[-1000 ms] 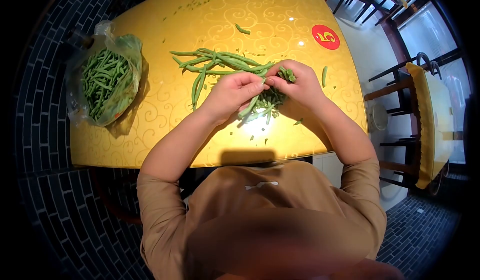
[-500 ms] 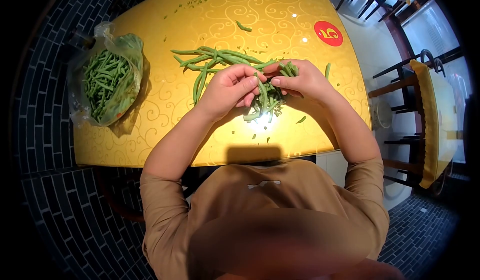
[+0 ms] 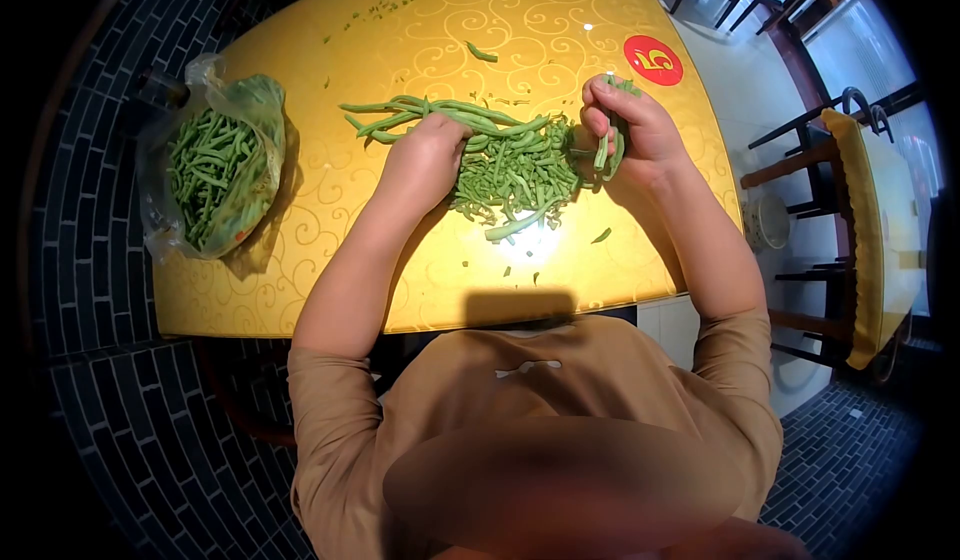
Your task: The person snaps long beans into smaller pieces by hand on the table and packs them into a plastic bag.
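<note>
My left hand [image 3: 422, 160] is over the long green beans [image 3: 400, 110], its fingers pinched together at the beans' right part; whether it grips one is hidden. Raised at the right of the pile, my right hand [image 3: 640, 130] is closed round a small bunch of green bean pieces [image 3: 612, 145]. Between the hands lies a pile of short, broken bean pieces [image 3: 510, 175]. One longer piece [image 3: 515, 224] rests at the pile's near edge.
A clear plastic bag [image 3: 262, 150] full of green beans stands at the table's left. The yellow patterned table [image 3: 300, 280] bears a red number sticker [image 3: 653, 60], scattered scraps [image 3: 390, 2] and a single bean piece [image 3: 481, 52]. Chairs and another table [image 3: 885, 240] are at the right.
The hands, close together before, have moved apart. My left hand went left onto the long beans; my right hand rose to the right with its bunch, uncovering the pile.
</note>
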`<state>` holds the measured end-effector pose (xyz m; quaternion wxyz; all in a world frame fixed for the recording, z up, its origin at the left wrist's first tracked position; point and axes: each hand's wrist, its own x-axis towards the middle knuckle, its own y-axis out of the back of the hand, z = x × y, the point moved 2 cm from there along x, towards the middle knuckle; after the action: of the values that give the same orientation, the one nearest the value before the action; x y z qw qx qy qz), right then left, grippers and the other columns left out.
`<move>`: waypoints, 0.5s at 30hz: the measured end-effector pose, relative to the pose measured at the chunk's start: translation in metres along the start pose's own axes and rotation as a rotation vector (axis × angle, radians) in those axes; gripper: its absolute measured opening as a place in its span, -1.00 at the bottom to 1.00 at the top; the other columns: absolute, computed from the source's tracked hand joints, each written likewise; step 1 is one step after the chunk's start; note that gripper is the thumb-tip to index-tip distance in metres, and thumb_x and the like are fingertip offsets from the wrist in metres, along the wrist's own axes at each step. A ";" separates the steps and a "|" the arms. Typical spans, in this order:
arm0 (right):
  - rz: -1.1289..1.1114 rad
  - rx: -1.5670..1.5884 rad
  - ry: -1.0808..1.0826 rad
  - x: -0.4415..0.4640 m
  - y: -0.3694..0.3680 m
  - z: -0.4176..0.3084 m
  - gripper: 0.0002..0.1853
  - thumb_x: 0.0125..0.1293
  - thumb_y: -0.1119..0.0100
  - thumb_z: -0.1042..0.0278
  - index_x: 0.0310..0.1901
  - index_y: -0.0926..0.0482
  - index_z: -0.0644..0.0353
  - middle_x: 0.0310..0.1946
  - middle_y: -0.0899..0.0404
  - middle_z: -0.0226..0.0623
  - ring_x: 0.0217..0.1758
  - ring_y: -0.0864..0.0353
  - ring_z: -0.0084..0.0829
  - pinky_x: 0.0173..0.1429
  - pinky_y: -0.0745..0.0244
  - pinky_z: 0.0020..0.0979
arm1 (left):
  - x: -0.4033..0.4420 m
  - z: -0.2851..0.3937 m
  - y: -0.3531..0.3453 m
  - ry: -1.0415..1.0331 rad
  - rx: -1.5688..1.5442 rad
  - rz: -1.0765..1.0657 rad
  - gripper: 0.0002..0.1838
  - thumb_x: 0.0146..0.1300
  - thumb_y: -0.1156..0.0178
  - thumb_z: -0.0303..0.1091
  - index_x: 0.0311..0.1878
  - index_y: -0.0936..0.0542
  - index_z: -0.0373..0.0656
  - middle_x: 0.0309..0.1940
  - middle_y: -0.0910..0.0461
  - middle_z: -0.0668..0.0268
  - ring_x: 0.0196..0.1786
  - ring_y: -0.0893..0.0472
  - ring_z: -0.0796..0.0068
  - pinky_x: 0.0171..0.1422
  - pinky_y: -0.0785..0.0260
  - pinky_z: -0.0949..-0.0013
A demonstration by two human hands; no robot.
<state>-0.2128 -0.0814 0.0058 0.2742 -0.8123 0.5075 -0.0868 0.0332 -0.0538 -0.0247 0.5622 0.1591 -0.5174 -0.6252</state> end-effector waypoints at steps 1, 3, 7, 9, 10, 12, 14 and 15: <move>0.026 0.027 -0.002 0.000 -0.002 0.002 -0.83 0.27 -0.07 0.27 -0.33 -0.45 0.20 -0.65 -0.41 -0.44 -0.68 -0.24 -0.67 -0.58 -0.20 -0.65 | 0.000 0.001 0.000 -0.002 -0.005 -0.021 -0.86 0.07 -0.20 -0.49 -0.26 -0.55 -0.21 -0.36 -0.51 0.19 -0.26 -0.53 0.15 -0.19 -0.41 0.26; 0.080 0.083 -0.009 0.000 -0.007 0.005 -0.81 0.29 -0.07 0.24 -0.35 -0.44 0.18 -0.69 -0.36 -0.47 -0.67 -0.25 -0.66 -0.54 -0.24 -0.62 | 0.000 0.005 0.003 -0.007 -0.009 -0.050 -0.86 0.07 -0.20 -0.50 -0.26 -0.54 -0.21 -0.36 -0.51 0.19 -0.28 -0.53 0.15 -0.20 -0.41 0.26; 0.018 0.112 -0.033 0.004 0.005 0.004 -0.83 0.28 -0.10 0.27 -0.38 -0.42 0.15 -0.70 -0.32 -0.50 -0.65 -0.27 -0.62 -0.49 -0.28 -0.56 | 0.002 0.008 0.007 0.030 0.025 -0.106 -0.84 0.05 -0.20 -0.48 -0.24 -0.55 -0.18 -0.32 -0.52 0.20 -0.28 -0.54 0.21 -0.21 -0.42 0.28; -0.010 0.157 -0.022 0.005 0.010 0.002 -0.85 0.27 -0.12 0.30 -0.38 -0.42 0.14 -0.69 -0.33 -0.49 -0.65 -0.28 -0.62 -0.49 -0.31 -0.55 | 0.006 0.014 0.017 0.083 -0.114 -0.015 -0.85 0.09 -0.21 -0.47 -0.24 -0.54 -0.20 -0.33 -0.52 0.25 -0.34 -0.53 0.33 -0.26 -0.41 0.36; -0.043 0.160 -0.024 0.006 0.010 0.002 -0.85 0.26 -0.13 0.31 -0.38 -0.42 0.15 -0.68 -0.35 -0.48 -0.65 -0.30 -0.62 -0.49 -0.32 -0.56 | 0.008 0.017 0.021 0.109 -0.183 0.031 -0.86 0.10 -0.21 -0.47 -0.24 -0.53 -0.20 -0.34 -0.53 0.28 -0.36 -0.52 0.39 -0.29 -0.40 0.40; -0.110 0.167 -0.028 0.005 0.007 0.002 -0.85 0.25 -0.15 0.33 -0.38 -0.42 0.16 -0.65 -0.38 -0.46 -0.64 -0.32 -0.63 -0.51 -0.34 -0.58 | 0.006 0.016 0.023 0.243 -0.611 0.130 -0.88 0.16 -0.19 -0.45 -0.23 -0.52 -0.23 -0.34 -0.52 0.33 -0.39 -0.49 0.52 -0.34 -0.35 0.51; -0.061 0.103 -0.080 0.001 -0.002 0.005 -0.85 0.25 -0.16 0.34 -0.39 -0.42 0.17 -0.61 -0.41 -0.44 -0.63 -0.34 -0.64 -0.54 -0.33 -0.62 | 0.004 0.019 0.028 0.332 -1.063 0.163 -0.88 0.26 -0.11 -0.45 -0.19 -0.48 -0.28 -0.31 -0.51 0.33 -0.40 -0.45 0.67 -0.41 -0.28 0.64; -0.036 0.071 -0.107 -0.002 -0.008 0.006 -0.84 0.24 -0.16 0.34 -0.39 -0.42 0.18 -0.59 -0.43 -0.42 -0.62 -0.36 -0.65 -0.55 -0.33 -0.64 | 0.004 0.022 0.031 0.335 -1.182 0.176 -0.87 0.27 -0.09 -0.46 -0.17 -0.46 -0.28 -0.31 -0.50 0.31 -0.40 -0.45 0.66 -0.42 -0.27 0.64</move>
<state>-0.2046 -0.0744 0.0052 0.3278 -0.8146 0.4738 -0.0662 0.0316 -0.0421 0.0111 0.6781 -0.1264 0.0002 -0.7240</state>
